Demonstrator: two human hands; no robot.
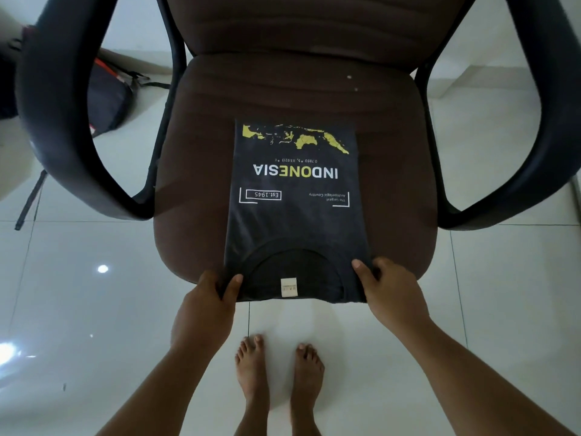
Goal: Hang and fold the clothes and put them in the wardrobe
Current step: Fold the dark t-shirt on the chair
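Note:
A dark grey T-shirt (295, 221) lies folded into a narrow rectangle on the brown seat of a chair (195, 158). Its print faces up: a yellow map and the word INDONESIA, upside down to me. The collar with a small white label sits at the near seat edge. My left hand (210, 297) pinches the shirt's near left corner beside the collar. My right hand (386, 287) grips the near right corner. Both thumbs rest on top of the fabric.
The chair has black plastic armrests, one on the left (63, 114) and one on the right (540, 121). A dark backpack (107, 96) with a strap lies on the white tiled floor (94, 294) at the left. My bare feet (276, 379) stand just before the seat.

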